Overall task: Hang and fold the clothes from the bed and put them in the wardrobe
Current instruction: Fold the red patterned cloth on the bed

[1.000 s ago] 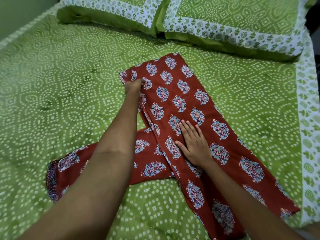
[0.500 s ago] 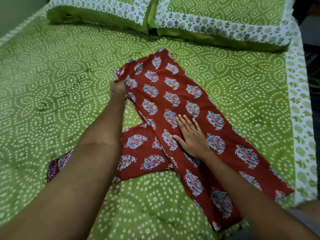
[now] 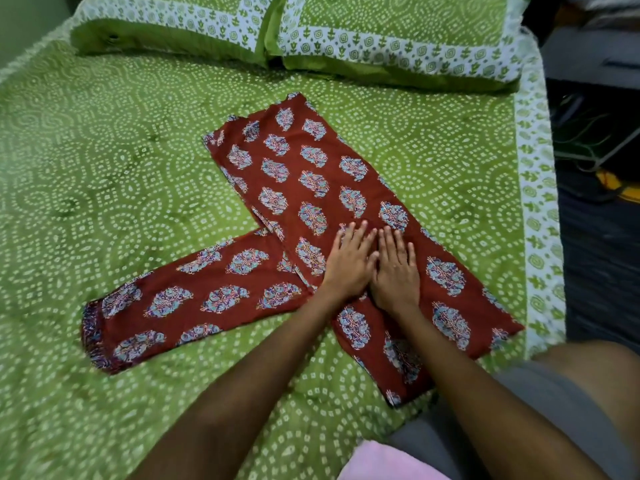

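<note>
I see both forearms reaching forward, left hand [image 3: 348, 263] and right hand [image 3: 396, 270] flat side by side, fingers straight, pressing the red printed garment [image 3: 311, 188], which lies spread on the green bed [image 3: 104, 168], one part angled left

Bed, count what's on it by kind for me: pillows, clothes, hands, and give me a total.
Pillows: 2, one at the left and one at the right, side by side at the head of the bed.
Red printed garment: 1, spread flat.
Hands: 2, left hand and right hand, both flat on the garment.
Total: 5
</note>
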Demonstrator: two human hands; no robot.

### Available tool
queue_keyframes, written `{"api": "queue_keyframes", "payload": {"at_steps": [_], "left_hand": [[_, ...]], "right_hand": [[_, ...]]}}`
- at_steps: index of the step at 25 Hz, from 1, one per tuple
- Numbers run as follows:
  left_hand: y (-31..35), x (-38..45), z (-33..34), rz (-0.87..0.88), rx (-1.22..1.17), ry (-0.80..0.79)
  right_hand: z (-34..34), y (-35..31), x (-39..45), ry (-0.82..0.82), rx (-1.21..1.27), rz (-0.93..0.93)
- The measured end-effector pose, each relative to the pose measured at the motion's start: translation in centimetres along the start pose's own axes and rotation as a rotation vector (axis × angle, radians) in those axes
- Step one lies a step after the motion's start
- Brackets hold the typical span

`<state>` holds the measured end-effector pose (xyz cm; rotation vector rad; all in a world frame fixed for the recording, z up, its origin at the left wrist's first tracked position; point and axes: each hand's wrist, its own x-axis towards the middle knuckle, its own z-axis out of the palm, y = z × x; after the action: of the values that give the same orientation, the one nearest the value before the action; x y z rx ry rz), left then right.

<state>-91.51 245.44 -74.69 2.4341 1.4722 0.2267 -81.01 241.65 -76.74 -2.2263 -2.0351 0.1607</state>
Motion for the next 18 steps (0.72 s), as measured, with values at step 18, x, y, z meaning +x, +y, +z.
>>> {"api": "queue_keyframes", "payload": {"at_steps": [18], "left_hand": [[-6.7,9.8,-2.8,0.347,0.296,-0.196]], "right_hand": [[-1.3,-0.2,4.2,-0.011,0.160,-0.004]]}}
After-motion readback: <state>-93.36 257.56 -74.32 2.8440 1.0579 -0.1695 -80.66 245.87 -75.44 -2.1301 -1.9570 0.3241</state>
